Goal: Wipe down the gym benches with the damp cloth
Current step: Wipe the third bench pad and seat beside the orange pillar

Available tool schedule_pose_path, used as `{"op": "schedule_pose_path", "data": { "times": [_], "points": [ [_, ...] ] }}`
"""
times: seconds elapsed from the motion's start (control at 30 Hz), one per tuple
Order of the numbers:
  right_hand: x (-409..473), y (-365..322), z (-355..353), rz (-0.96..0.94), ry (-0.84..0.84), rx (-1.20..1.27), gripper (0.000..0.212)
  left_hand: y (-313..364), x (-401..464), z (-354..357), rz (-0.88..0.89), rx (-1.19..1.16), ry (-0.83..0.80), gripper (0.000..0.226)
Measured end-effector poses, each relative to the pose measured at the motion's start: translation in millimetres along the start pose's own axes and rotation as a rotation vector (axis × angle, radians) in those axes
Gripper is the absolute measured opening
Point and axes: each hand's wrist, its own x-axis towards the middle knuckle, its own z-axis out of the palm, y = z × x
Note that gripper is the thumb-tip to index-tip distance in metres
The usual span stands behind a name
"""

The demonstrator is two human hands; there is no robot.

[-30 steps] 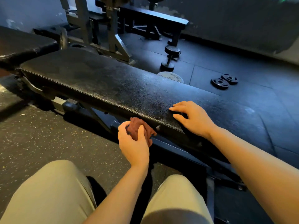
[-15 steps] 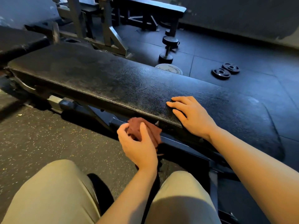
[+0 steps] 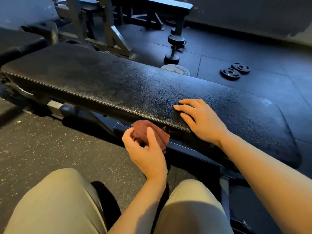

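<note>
Long black bench (image 3: 104, 81) across the middle, top faintly streaked and sheened, likely wiped already, though hard to confirm. Second bench (image 3: 152, 4) behind, apparently still to do. Right hand (image 3: 202, 120) flat on the near edge of the pad, fingers straight, holding nothing. Left hand (image 3: 145, 149) curled round the bunched reddish cloth (image 3: 148, 132), against the pad's front side. Side edge seemingly in hand now.

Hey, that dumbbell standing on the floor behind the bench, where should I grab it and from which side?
Probably by the thin bar between its two round heads. The dumbbell looks propped at a tilt, one head on the floor, the other raised, so the bar is exposed. Come in from the side, fingers wrapping across the bar; the heads look too wide for a secure grip.
</note>
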Motion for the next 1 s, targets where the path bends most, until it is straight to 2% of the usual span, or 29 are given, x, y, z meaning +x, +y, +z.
{"op": "schedule_pose_path", "data": {
  "times": [0.13,0.27,0.33,0.47,0.57,0.63,0.73,0.77,0.83,0.93,1.0],
  "points": [
    [0.4,-0.2,0.1,0.002,0.002,0.004,0.041,13.9,-20.8,9.7,0.017,0.008,-0.187,0.027],
    [-0.1,-0.1,-0.6,0.002,-0.001,0.009,0.041,12.9,-37.1,11.6,-0.061,-0.075,-0.346,0.027],
    [0.2,0.8,-0.1,0.005,0.001,0.021,0.041,9.0,-27.0,5.2,-0.079,-0.077,-0.312,0.025],
    [0.1,2.8,1.1,0.008,0.002,0.016,0.04,3.6,5.1,-6.5,-0.11,-0.091,-0.085,0.021],
    [1.1,2.4,1.1,0.007,0.002,0.013,0.04,5.7,5.6,2.2,-0.115,-0.122,-0.088,0.019],
    [0.8,2.2,1.0,0.011,-0.003,0.007,0.041,6.7,-14.7,6.8,-0.099,-0.08,-0.206,0.023],
    [0.0,1.9,1.0,0.01,-0.004,0.015,0.041,3.1,-53.4,5.4,-0.125,-0.037,-0.489,0.027],
    [-0.2,2.0,0.9,0.01,-0.004,0.022,0.042,2.1,-59.2,3.4,-0.133,-0.031,-0.498,0.025],
    [-0.8,2.6,1.0,0.008,-0.003,0.03,0.045,-1.0,-52.6,-0.6,-0.096,-0.025,-0.383,0.023],
    [-0.6,3.3,2.0,0.009,0.004,0.027,0.042,-1.3,-18.9,-5.8,0.052,0.007,-0.169,0.029],
    [-0.2,3.0,2.4,0.008,0.007,0.021,0.039,-0.5,-3.4,-3.1,0.074,0.019,-0.121,0.031]
  ]
}}
